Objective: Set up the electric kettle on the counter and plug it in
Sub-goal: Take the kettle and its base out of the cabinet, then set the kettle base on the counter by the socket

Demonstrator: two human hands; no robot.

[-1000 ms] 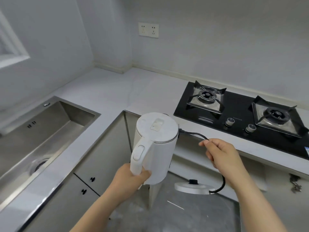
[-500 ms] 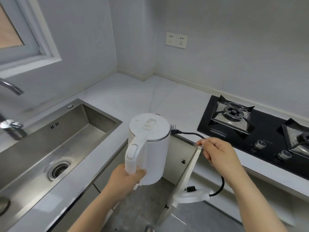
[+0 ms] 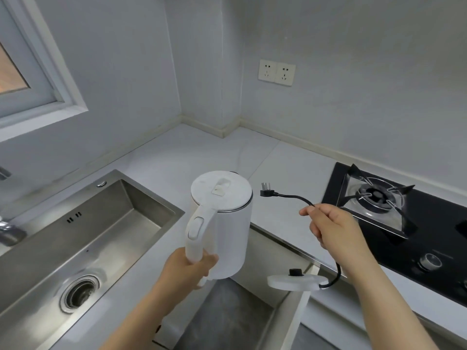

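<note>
Carrying is the step: the left hand (image 3: 194, 266) grips the white electric kettle (image 3: 222, 223) by its handle, off the counter (image 3: 214, 152). The right hand (image 3: 331, 231) pinches the black cord (image 3: 295, 197), base (image 3: 295, 282) dangling below. Next, probably, set the base down near the wall socket (image 3: 276, 72).

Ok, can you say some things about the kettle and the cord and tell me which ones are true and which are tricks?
1. The left hand holds the kettle by its handle. True.
2. The kettle sits on its base. False: the base hangs from the cord below the right hand, apart from the kettle.
3. The plug is in the wall outlet. False: it sticks out in the air, and the outlet is empty.
4. The right hand grips the cord. True.
5. The kettle's lid is open. False: it is shut.
6. The sink is left of the kettle and the stove is on the right. True.
</note>
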